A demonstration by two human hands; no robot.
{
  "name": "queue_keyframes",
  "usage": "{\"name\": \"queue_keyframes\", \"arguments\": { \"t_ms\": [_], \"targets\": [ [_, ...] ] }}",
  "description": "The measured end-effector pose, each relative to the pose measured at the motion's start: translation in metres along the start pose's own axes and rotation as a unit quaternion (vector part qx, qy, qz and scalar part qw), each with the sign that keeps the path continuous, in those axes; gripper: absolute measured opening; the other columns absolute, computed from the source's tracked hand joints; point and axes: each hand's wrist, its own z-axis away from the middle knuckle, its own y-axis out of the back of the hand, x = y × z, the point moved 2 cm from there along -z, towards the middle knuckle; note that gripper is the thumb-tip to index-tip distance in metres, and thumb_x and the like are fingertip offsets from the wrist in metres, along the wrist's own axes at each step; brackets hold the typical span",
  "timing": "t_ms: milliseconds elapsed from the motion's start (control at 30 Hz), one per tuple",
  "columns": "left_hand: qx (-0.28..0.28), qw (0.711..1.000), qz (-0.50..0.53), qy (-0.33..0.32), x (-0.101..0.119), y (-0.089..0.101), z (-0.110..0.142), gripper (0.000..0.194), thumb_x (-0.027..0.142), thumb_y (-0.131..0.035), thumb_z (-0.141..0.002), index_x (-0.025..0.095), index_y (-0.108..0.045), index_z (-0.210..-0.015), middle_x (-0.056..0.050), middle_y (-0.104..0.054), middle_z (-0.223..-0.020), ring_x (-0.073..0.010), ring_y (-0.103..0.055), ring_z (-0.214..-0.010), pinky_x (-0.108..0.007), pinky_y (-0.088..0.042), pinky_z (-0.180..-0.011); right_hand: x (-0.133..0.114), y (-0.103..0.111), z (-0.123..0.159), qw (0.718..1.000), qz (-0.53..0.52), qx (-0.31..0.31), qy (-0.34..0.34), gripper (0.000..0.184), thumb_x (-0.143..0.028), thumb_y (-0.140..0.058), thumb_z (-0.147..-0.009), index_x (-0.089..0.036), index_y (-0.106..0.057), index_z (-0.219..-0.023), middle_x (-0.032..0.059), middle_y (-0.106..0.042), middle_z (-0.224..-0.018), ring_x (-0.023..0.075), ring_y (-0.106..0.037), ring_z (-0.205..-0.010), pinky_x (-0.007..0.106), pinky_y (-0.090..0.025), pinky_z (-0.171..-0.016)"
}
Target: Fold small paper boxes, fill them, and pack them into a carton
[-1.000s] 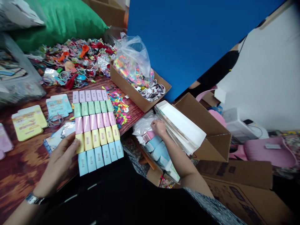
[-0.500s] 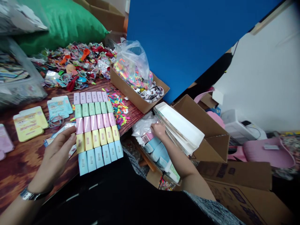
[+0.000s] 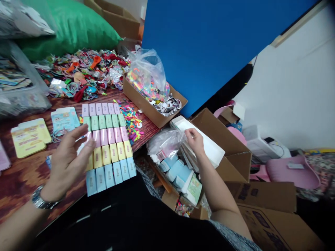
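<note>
While the left grip hangs spread over the pastel paper-box rows, the right grip curls at a white card stack, long axis diagonal. Pinch unclear.

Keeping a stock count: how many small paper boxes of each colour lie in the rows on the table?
Lilac boxes: 6
Green boxes: 6
Pink boxes: 5 visible
Yellow boxes: 6
Blue boxes: 6
Total: 29 visible; the left hand may hide another pink.

Green cushion, blue panel
</note>
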Motion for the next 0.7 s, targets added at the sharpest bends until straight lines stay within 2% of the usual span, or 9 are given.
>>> {"name": "queue_keyframes", "arguments": {
  "t_ms": [100,233,300,367,467,567,633,700],
  "targets": [
    [-0.070,0.997,-0.008,-0.038,0.013,-0.021,-0.006,0.051,0.046,-0.059,-0.089,0.021,-0.056,-0.132,-0.008,-0.061,-0.132,-0.0236,-0.061,-0.117,-0.043,-0.047,-0.107,-0.020,0.027,-0.016,0.998,-0.022,0.061,0.027,0.030,-0.046,-0.050,-0.091,-0.019,-0.062,-0.082,0.0002,-0.065,-0.077,0.0153,-0.058,-0.075,0.027,-0.044,-0.074],
    [-0.202,0.977,0.019,-0.067,0.020,-0.054,-0.011,0.042,0.048,-0.056,-0.090,0.023,-0.062,-0.123,-0.006,-0.068,-0.122,-0.0235,-0.065,-0.112,-0.039,-0.051,-0.101,-0.047,0.063,-0.044,0.991,-0.035,0.120,0.055,0.033,-0.048,-0.052,-0.093,-0.020,-0.058,-0.077,-0.0026,-0.060,-0.069,0.0130,-0.053,-0.066,0.026,-0.041,-0.067],
    [-0.252,0.963,0.039,-0.082,0.025,-0.070,-0.014,0.042,0.047,-0.054,-0.091,0.022,-0.061,-0.124,-0.007,-0.069,-0.121,-0.0238,-0.066,-0.111,-0.039,-0.052,-0.100,-0.063,0.078,-0.057,0.987,-0.061,0.129,0.078,0.038,-0.052,-0.051,-0.095,-0.021,-0.054,-0.073,-0.0037,-0.055,-0.064,0.0120,-0.050,-0.061,0.025,-0.038,-0.061],
    [-0.265,0.955,0.039,-0.125,0.034,-0.085,-0.020,0.047,0.044,-0.054,-0.092,0.021,-0.054,-0.133,-0.010,-0.067,-0.125,-0.0246,-0.065,-0.114,-0.042,-0.052,-0.101,-0.085,0.088,-0.068,0.984,-0.085,0.108,0.112,0.044,-0.055,-0.049,-0.096,-0.021,-0.050,-0.068,-0.0041,-0.051,-0.060,0.0112,-0.047,-0.057,0.025,-0.037,-0.058],
    [-0.189,0.948,-0.004,-0.256,0.057,-0.101,-0.038,0.066,0.035,-0.056,-0.090,0.019,-0.032,-0.150,-0.016,-0.049,-0.146,-0.0292,-0.048,-0.135,-0.050,-0.042,-0.111,-0.125,0.095,-0.081,0.978,-0.109,0.045,0.174,0.050,-0.057,-0.046,-0.097,-0.021,-0.048,-0.063,-0.0036,-0.049,-0.059,0.0102,-0.047,-0.057,0.025,-0.037,-0.058],
    [-0.083,0.914,-0.046,-0.394,0.081,-0.106,-0.058,0.081,0.031,-0.061,-0.087,0.023,-0.017,-0.155,-0.016,-0.029,-0.158,-0.0333,-0.029,-0.147,-0.055,-0.033,-0.117,-0.165,0.093,-0.091,0.967,-0.124,0.002,0.221,0.053,-0.059,-0.045,-0.097,-0.020,-0.048,-0.061,-0.0036,-0.050,-0.058,0.0092,-0.048,-0.057,0.024,-0.038,-0.059],
    [-0.025,0.890,-0.051,-0.453,0.096,-0.098,-0.069,0.082,0.033,-0.064,-0.087,0.027,-0.018,-0.154,-0.014,-0.028,-0.159,-0.0325,-0.030,-0.146,-0.054,-0.034,-0.116,-0.187,0.087,-0.099,0.962,-0.131,-0.013,0.239,0.055,-0.061,-0.044,-0.096,-0.020,-0.047,-0.059,-0.0038,-0.050,-0.056,0.0085,-0.048,-0.055,0.023,-0.038,-0.058],
    [0.035,0.872,-0.040,-0.487,0.114,-0.079,-0.076,0.082,0.035,-0.068,-0.086,0.027,-0.021,-0.153,-0.012,-0.035,-0.155,-0.0297,-0.035,-0.144,-0.052,-0.035,-0.116,-0.204,0.077,-0.109,0.959,-0.136,-0.036,0.247,0.057,-0.062,-0.042,-0.096,-0.020,-0.047,-0.058,-0.0041,-0.049,-0.053,0.0080,-0.047,-0.053,0.023,-0.037,-0.057]
  ]
}}
